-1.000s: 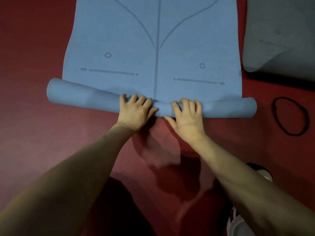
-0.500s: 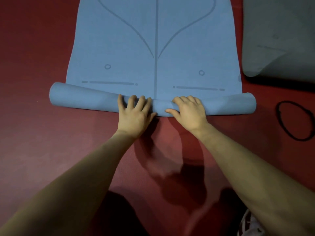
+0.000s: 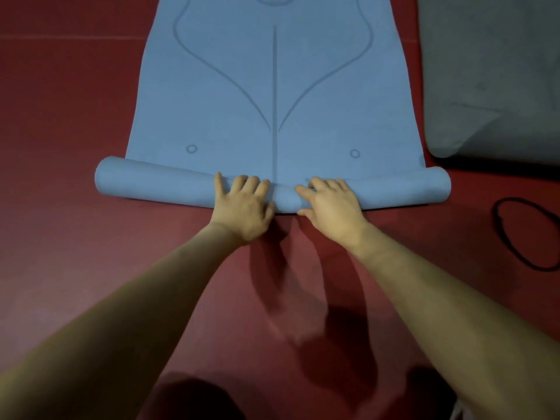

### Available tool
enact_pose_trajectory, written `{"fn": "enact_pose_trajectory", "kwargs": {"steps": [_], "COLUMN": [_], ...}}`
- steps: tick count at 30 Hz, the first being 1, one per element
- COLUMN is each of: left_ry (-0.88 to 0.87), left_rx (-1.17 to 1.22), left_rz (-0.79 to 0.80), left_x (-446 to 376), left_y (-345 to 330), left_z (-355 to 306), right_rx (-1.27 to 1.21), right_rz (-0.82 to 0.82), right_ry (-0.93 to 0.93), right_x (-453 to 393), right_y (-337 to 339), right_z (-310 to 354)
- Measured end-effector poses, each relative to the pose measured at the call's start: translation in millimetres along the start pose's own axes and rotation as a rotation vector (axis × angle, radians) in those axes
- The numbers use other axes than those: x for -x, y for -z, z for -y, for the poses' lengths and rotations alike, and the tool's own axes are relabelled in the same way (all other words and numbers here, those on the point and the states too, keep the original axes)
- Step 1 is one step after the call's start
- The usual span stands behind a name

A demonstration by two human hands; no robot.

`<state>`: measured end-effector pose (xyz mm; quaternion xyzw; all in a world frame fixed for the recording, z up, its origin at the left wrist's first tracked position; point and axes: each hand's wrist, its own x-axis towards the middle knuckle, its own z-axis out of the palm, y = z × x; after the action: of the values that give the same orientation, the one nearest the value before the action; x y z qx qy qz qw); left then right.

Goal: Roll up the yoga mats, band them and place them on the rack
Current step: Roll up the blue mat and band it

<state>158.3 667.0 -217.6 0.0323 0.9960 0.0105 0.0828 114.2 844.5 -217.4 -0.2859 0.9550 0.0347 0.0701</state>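
Note:
A blue yoga mat (image 3: 272, 95) with printed lines lies flat on the red floor, running away from me. Its near end is wound into a roll (image 3: 157, 183) that spans the mat's width. My left hand (image 3: 242, 204) lies on the roll just left of the centre line, fingers spread and fairly straight. My right hand (image 3: 330, 203) rests on the roll just right of centre, with its fingers bent over the top. A black elastic band (image 3: 525, 234) lies loose on the floor to the right of the roll.
A grey mat (image 3: 491, 74) lies flat at the upper right, its near corner beside the blue mat's right edge. Red floor (image 3: 60, 116) surrounds everything. My shadow falls on the floor between my arms.
The roll has moved away from me over the flat mat and covers the printed dashes. Both hands went forward with it.

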Motion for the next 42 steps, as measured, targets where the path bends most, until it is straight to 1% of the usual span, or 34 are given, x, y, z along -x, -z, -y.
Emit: {"fn": "enact_pose_trajectory", "kwargs": {"steps": [3, 6, 8, 11, 13, 16, 18, 20, 22, 26, 28, 31, 36, 42], "left_ry": [-0.031, 0.001, 0.024, 0.041, 0.059, 0.075, 0.051, 0.017, 0.007, 0.080, 0.073, 0.074, 0.069, 0.010], "left_rx": [-0.135, -0.162, -0.159, -0.145, -0.139, -0.138, -0.147, -0.176, -0.213, -0.110, -0.082, -0.075, -0.035, -0.026], "left_rz": [0.146, 0.177, 0.206, 0.224, 0.238, 0.256, 0.239, 0.187, 0.158, 0.217, 0.224, 0.241, 0.346, 0.360], "left_x": [-7.4, -26.2, -35.8, -44.6, -48.9, -51.6, -49.4, -46.9, -45.0, -54.6, -56.5, -40.7, 1.1, 48.8], "left_y": [4.2, 8.8, 11.1, 13.5, 13.1, 13.3, 13.7, 12.0, 10.2, 22.6, 29.0, 29.2, 30.4, 24.1], "left_z": [1.1, 0.2, -0.2, 0.1, -0.3, -1.6, 0.8, 4.2, 5.3, 0.9, 0.6, -0.8, -5.8, -12.7], "right_rx": [-0.118, -0.215, -0.219, -0.001, 0.088, 0.104, 0.101, 0.125, 0.114, 0.039, 0.029, 0.017, -0.025, -0.092], "right_rz": [0.146, 0.215, 0.175, -0.014, -0.098, -0.140, -0.141, -0.108, -0.025, 0.054, 0.057, 0.070, 0.147, 0.236], "right_ry": [0.018, -0.013, -0.037, -0.008, -0.019, -0.071, -0.094, -0.098, -0.086, -0.097, -0.119, -0.130, -0.112, -0.135], "right_x": [-13.7, -24.0, -21.0, -2.3, 7.4, 1.6, -7.6, -17.4, -27.5, -41.4, -42.5, -28.4, 10.5, 46.3], "right_y": [20.0, 27.1, 19.4, -6.9, -22.1, -26.6, -21.7, -13.1, -3.7, 7.8, 10.4, 11.4, 14.3, 16.7], "right_z": [-10.3, -16.0, -14.4, -3.4, 5.0, 10.4, 10.6, 8.6, 6.7, 2.6, 2.8, 10.6, 28.0, 43.0]}}
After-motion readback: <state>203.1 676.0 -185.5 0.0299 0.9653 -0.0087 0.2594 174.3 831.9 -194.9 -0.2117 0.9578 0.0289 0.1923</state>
